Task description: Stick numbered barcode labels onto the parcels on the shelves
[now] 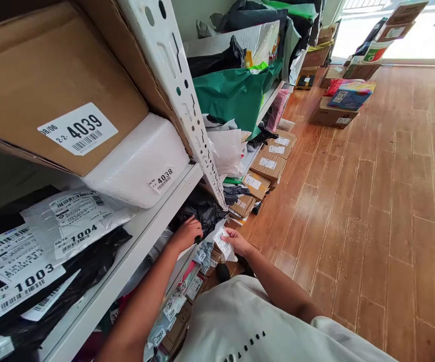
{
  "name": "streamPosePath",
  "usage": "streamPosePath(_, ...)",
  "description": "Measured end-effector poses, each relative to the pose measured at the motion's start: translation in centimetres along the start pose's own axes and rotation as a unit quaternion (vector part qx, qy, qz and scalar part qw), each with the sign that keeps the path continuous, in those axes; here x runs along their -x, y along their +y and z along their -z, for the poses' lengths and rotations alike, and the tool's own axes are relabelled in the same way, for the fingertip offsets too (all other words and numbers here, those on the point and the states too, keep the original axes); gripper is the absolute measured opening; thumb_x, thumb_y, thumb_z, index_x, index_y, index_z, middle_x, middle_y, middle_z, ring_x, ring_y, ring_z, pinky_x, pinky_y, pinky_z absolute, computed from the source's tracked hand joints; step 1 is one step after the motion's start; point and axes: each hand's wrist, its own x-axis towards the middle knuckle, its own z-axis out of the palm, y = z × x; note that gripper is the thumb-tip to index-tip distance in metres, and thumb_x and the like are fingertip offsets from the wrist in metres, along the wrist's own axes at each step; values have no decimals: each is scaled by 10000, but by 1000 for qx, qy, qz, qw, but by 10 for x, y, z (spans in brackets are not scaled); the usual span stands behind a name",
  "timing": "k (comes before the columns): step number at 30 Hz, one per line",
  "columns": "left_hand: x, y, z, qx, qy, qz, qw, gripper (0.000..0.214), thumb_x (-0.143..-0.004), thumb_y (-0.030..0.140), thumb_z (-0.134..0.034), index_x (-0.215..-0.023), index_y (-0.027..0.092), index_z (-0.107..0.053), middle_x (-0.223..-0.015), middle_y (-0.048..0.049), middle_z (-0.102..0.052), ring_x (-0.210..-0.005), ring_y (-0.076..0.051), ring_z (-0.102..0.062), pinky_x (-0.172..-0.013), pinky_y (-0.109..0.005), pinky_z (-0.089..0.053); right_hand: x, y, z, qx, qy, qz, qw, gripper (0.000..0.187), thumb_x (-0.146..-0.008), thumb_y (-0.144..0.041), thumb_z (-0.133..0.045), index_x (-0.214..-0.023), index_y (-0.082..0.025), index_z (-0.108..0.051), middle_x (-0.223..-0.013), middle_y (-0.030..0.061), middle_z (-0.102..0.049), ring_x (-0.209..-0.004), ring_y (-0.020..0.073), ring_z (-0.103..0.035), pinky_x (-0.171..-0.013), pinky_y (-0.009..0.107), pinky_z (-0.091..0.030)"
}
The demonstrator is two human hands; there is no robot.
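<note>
Low on the shelving, my left hand (185,233) reaches under the white shelf board (142,236) and its fingers are curled on a black plastic parcel bag (201,210). My right hand (235,242) is closed on a small white labelled packet (223,244) just to the right of that bag. Below both hands lie several small labelled parcels (187,291) in a row on the lowest level.
A white metal shelf upright (181,95) slants past the hands. Above sit a cardboard box labelled 4039 (51,85), a white padded parcel 4038 (142,166) and black bags (36,281). Cardboard boxes (268,166) line the wooden floor (383,211); more boxes (334,113) stand farther off.
</note>
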Motion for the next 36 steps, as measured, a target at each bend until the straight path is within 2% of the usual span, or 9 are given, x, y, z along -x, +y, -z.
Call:
streamPosePath(2,2,-7,-1,33,-37,-9,999,234,-698,80,-584,-749,253,-732,-856,-31,-676,-1004,-223,-545,-995,-398,-400,-12,-9,-5,-5,-1,23,1000,431,-648,-505,-776,-909,-185,-652,-786,13,-704,-615,107,-608,-598,238,-463)
streamPosePath(4,6,-11,-5,50,-34,13,998,168,-700,152,-616,-756,262,-729,-864,-15,-692,-1011,-218,-553,-943,-354,-430,-26,-13,-14,0,-9,34,999,413,-654,-507,-771,-878,-179,-658,-734,0,-685,-578,97,-576,-563,227,-437)
streamPosePath(10,8,-13,-23,72,61,160,983,366,-956,323,-275,-1180,218,-545,-1005,-46,-679,-915,-165,-624,-789,-286,-479,-59,-2,-43,34,-2,45,998,485,-601,-585,-763,-801,-159,-648,-611,-35,-611,-487,75,-473,-490,225,-363)
streamPosePath(13,3,-14,-30,59,86,184,977,333,-955,398,-317,-1103,223,-559,-1084,-57,-659,-1017,-172,-604,-856,-288,-462,-64,4,-51,62,17,53,997,500,-568,-614,-760,-708,-156,-617,-553,-49,-559,-471,68,-426,-465,221,-319)
streamPosePath(18,-2,-15,-38,1,89,225,970,249,-947,383,-383,-970,219,-569,-1002,-39,-668,-938,-170,-622,-782,-272,-466,-67,12,-54,112,74,67,989,485,-561,-597,-767,-576,-174,-531,-494,-70,-470,-461,59,-352,-440,218,-237)
streamPosePath(24,-14,-7,-51,-138,94,273,948,269,-952,332,-352,-1000,149,-544,-1048,-143,-583,-904,-247,-607,-726,-334,-455,-69,26,-49,126,126,54,982,439,-522,-528,-809,-584,-180,-549,-512,-74,-483,-483,65,-375,-463,217,-244)
streamPosePath(28,-24,2,-60,-209,93,278,933,298,-954,327,-324,-999,138,-550,-1026,-156,-555,-920,-288,-593,-738,-372,-454,-62,29,-43,113,164,33,979,524,-570,-543,-774,-500,-204,-381,-446,-101,-344,-455,49,-277,-452,222,-178)
streamPosePath(32,-25,6,-62,-243,98,278,924,290,-932,369,-392,-978,132,-552,-1002,-145,-563,-933,-308,-586,-751,-396,-466,-44,27,-25,90,132,-5,987,581,-450,-508,-843,-507,-214,-346,-425,-112,-366,-423,43,-298,-435,214,-189)
streamPosePath(36,-27,12,-45,-249,125,295,914,472,-831,477,-566,-1081,80,-520,-1059,-177,-560,-955,-327,-573,-756,-410,-483,-21,13,4,60,90,-31,994,549,-441,-514,-850,-539,-209,-404,-442,-86,-469,-400,63,-397,-414,209,-262)
